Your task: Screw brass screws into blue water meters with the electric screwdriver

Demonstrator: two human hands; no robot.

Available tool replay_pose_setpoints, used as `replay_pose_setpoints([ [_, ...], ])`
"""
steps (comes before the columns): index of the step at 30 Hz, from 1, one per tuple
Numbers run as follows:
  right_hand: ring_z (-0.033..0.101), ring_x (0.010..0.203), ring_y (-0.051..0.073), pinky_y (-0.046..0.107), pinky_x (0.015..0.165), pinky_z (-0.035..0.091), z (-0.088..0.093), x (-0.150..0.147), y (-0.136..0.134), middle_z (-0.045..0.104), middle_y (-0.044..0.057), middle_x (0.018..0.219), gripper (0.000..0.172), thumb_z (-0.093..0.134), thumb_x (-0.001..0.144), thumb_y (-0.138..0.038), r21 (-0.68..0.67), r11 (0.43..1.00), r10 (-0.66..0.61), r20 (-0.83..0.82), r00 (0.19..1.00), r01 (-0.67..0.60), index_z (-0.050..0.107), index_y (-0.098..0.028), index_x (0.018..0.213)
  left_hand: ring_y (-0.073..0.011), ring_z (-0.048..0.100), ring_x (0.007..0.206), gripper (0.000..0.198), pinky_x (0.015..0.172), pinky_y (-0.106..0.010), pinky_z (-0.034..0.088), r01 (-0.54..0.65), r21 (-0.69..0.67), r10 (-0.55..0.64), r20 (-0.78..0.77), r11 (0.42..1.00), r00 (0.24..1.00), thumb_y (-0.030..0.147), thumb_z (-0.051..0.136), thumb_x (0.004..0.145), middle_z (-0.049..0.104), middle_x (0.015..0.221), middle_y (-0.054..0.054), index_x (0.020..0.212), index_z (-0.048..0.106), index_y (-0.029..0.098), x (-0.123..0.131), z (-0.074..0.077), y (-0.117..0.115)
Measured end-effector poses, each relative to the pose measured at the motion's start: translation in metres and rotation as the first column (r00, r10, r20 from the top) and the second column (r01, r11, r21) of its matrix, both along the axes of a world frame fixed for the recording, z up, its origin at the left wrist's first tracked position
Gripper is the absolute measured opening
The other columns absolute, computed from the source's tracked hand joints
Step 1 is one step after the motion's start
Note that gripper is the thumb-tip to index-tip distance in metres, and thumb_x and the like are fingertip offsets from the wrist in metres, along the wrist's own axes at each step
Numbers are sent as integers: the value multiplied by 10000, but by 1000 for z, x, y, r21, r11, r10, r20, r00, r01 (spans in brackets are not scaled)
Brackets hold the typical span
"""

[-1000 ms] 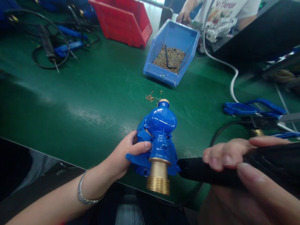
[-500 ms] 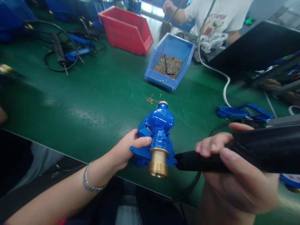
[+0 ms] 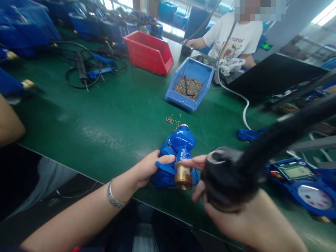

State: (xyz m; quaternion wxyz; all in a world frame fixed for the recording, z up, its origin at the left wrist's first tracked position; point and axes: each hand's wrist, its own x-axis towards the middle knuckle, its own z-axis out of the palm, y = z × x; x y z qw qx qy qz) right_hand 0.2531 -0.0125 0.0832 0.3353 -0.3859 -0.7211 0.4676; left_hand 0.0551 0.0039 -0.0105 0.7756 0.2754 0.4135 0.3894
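Observation:
A blue water meter [image 3: 181, 141] with a brass threaded end [image 3: 183, 178] rests near the table's front edge. My left hand [image 3: 153, 166] grips its left side, thumb on top of the blue body. In my right hand [image 3: 223, 206] is a black power screwdriver [image 3: 225, 175], its cable end turned toward the camera and blurred. The right index finger reaches to the brass neck; whether it touches is not clear. The tool's tip is hidden behind its body and my hand. Just beyond the meter lie several small brass screws [image 3: 170, 120].
A blue bin [image 3: 181, 102] of screws holds a black hex key [image 3: 186, 85]. Behind it stands a red bin [image 3: 149, 56]. Another meter with a display [image 3: 296, 171] lies at right, a corded tool [image 3: 81, 66] at left. A co-worker [image 3: 225, 38] sits across; another person's arm [image 3: 9, 122] shows at left.
The power screwdriver has swung from lying sideways at the meter's right to pointing away from the camera, and my right hand has come closer to the brass end. The camera view has tilted up.

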Motion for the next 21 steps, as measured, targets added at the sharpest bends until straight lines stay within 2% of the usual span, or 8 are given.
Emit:
replay_pose_setpoints([
  [2,632,709,195,327,626,571,-12,-13,-2,653,23,887,654,525,564,36,-1,988,154,93,984,-155,527,-250,1153,-211,628,808,338,742,-312,483,18,10,-18,10,1000,1000,351,687,694,688,897,-84,941,647,123,1,-1,0],
  [6,633,826,214,324,637,577,-26,-11,-1,612,48,1039,568,515,636,37,-72,983,165,-38,986,-168,502,-249,1127,-237,622,889,401,795,-343,480,68,16,-69,40,998,997,338,675,717,670,1005,-124,1039,613,107,2,-3,2],
  [8,635,824,214,309,625,572,-25,-1,1,615,48,1027,505,527,661,21,-103,978,176,-44,983,-179,508,-248,1088,-247,623,895,480,810,-367,478,70,-23,-69,30,997,997,339,703,684,663,1018,-142,1082,581,99,2,-2,3],
  [11,639,795,213,284,607,562,-16,20,7,628,71,998,402,568,688,-34,-126,977,184,63,981,-175,540,-216,1045,-259,626,892,570,851,-411,464,98,-71,-94,57,993,994,322,741,619,656,1022,-161,1102,552,84,3,0,5],
  [15,631,873,221,273,707,550,-10,46,20,641,76,971,388,599,677,-53,-165,952,282,147,948,-258,572,-220,1026,-258,628,892,650,860,-414,466,149,-103,-150,5,983,989,339,741,573,651,1023,-174,1119,517,67,4,2,9],
  [17,626,911,218,274,750,540,-14,56,26,640,58,992,446,606,672,-68,-174,923,363,111,925,-342,554,-257,1073,-240,635,872,613,795,-371,495,236,-14,-235,-197,972,952,425,661,645,661,1004,-160,1128,517,77,1,2,15],
  [18,623,929,219,275,764,536,-17,60,28,636,54,1019,482,615,668,-79,-178,906,406,99,908,-385,542,-271,1104,-229,642,830,567,740,-348,506,297,45,-263,-349,954,899,484,590,698,674,959,-145,1099,545,86,-2,3,19],
  [21,598,1006,242,288,800,527,-27,68,30,603,64,1129,606,652,649,-110,-183,868,485,117,866,-462,490,-289,1204,-218,624,650,567,610,-332,486,414,162,-160,-751,896,641,596,409,783,674,709,-119,815,658,87,-14,3,43],
])
